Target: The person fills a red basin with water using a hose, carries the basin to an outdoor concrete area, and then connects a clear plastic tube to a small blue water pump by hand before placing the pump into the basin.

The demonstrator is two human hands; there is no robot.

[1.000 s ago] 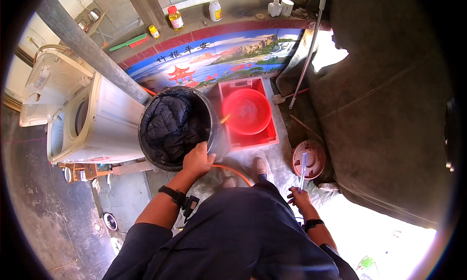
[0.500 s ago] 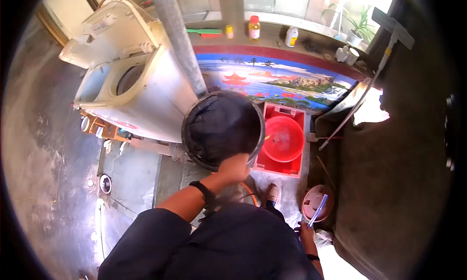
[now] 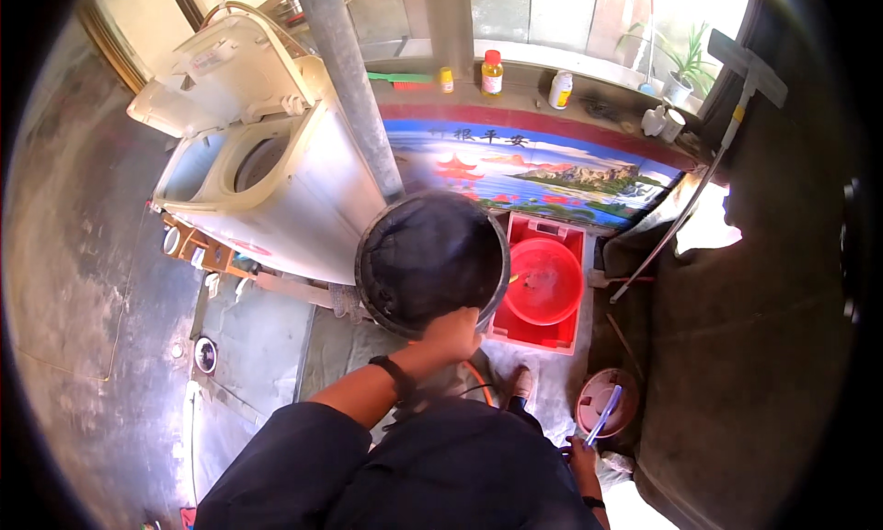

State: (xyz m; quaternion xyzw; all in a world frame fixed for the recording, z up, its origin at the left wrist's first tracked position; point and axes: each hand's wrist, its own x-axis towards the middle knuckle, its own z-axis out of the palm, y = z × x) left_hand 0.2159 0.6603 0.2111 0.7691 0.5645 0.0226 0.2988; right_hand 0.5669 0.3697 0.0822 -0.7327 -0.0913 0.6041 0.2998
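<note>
My left hand [image 3: 452, 335] is closed on the near rim of a large round black bucket [image 3: 366, 302]. Dark material [image 3: 428, 249], perhaps cloth, fills much of the bucket's inside. At the lower right, my right hand [image 3: 581, 460] is closed around a shiny, pale bluish-white strip or tube [image 3: 604, 412]; its exact kind is unclear. That strip sticks up across the view of a round brownish-pink container [image 3: 628, 403]. Just right of the bucket, a red basin [image 3: 552, 316] with water in it rests in a red rectangular crate [image 3: 569, 345].
A cream washing machine [image 3: 331, 213] with raised lid stands left, beside a grey pole [image 3: 354, 88]. Bottles [image 3: 492, 74] and a green brush [image 3: 402, 77] line the ledge. A long-handled squeegee [image 3: 685, 176] leans at right. An orange hose [image 3: 477, 381] lies near my foot [image 3: 522, 383].
The view has shifted slightly, so the surroundings sit lower and a little farther right. Both hands keep their holds, and the bucket stays in about the same place beside the crate.
</note>
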